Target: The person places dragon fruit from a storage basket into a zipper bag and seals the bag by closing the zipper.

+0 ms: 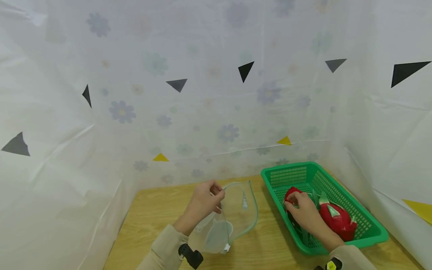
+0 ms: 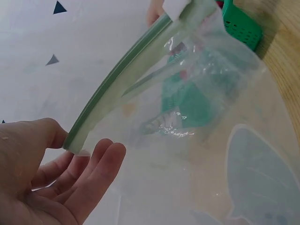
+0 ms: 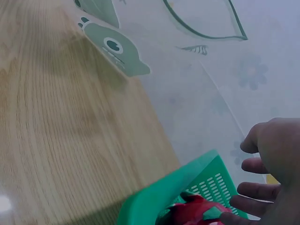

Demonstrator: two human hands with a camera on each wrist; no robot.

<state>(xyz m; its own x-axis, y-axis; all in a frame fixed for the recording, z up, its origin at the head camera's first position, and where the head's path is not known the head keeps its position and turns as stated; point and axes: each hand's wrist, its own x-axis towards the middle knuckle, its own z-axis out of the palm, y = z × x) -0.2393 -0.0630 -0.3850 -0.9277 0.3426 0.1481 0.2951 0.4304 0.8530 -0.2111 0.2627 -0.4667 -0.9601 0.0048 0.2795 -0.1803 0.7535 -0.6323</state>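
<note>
My left hand [image 1: 202,200] pinches the rim of a clear zip bag [image 1: 244,219] between thumb and fingers. The bag's mouth gapes, edged by a green zip strip [image 2: 110,84] with a white slider [image 2: 177,8] at its far end. A pale fish-like print [image 3: 115,49] shows on the bag's side. Over the green basket [image 1: 379,237], my right hand [image 1: 303,212] reaches down with parted, loosely bent fingers. Just below those fingers is a red dragon fruit [image 3: 197,211], partly hidden by the hand in the head view. A second dragon fruit [image 1: 337,221] lies to its right.
The wooden table [image 1: 155,210] carries the bag at its middle and the basket at its right. White flower-printed sheeting [image 1: 202,112] with black, grey and yellow triangles rises behind and along both sides. The basket's right wall stands close to the sheeting.
</note>
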